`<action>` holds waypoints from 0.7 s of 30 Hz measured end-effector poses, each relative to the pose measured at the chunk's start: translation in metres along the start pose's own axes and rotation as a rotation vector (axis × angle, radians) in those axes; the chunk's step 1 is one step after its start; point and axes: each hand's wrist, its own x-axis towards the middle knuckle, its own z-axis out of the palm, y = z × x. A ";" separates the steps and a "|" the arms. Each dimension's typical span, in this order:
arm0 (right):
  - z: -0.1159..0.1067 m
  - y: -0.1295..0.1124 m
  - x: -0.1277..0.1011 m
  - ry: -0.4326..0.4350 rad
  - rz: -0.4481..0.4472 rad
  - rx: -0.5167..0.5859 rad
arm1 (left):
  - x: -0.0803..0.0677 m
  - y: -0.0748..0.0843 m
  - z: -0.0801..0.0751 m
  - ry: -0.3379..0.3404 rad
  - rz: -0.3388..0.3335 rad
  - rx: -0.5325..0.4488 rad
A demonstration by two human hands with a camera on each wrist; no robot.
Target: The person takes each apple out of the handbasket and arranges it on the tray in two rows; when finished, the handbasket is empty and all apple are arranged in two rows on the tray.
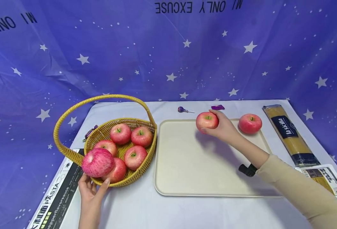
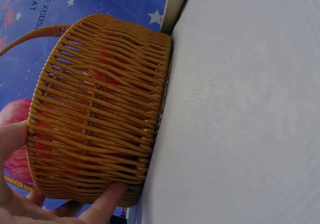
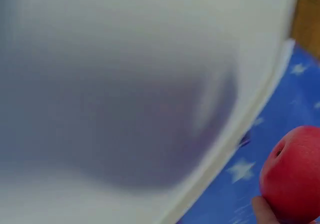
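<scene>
My right hand [image 1: 224,126] grips a red apple [image 1: 207,121] above the far part of the beige tray [image 1: 197,171], which carries its shadow. The same apple [image 3: 295,174] shows at the right edge of the right wrist view, a fingertip against it. Another apple [image 1: 250,123] sits at the tray's far right corner. On the left stands a wicker basket [image 1: 137,178] with several apples inside; a darker pink apple [image 1: 98,162] lies on top at its near left rim. My left hand [image 1: 92,194] holds the basket there, thumb by the rim and fingertips on the woven wall [image 2: 95,114].
Behind the tray lie a lollipop [image 1: 182,109] and a purple wrapped candy [image 1: 218,107]. A spaghetti pack [image 1: 290,135] and another flat packet [image 1: 326,179] are on the right. A black pasta box [image 1: 62,194] lies left of the basket, whose tall handle [image 1: 105,97] arches over it.
</scene>
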 end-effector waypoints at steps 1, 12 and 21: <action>-0.004 0.010 0.001 0.009 0.025 -0.025 | 0.000 0.000 0.000 0.000 0.000 0.004; -0.023 0.064 0.012 0.070 0.174 -0.075 | 0.000 0.005 -0.001 0.017 -0.065 0.073; -0.021 0.073 0.012 0.086 0.153 -0.061 | 0.001 0.003 0.001 0.014 -0.041 0.035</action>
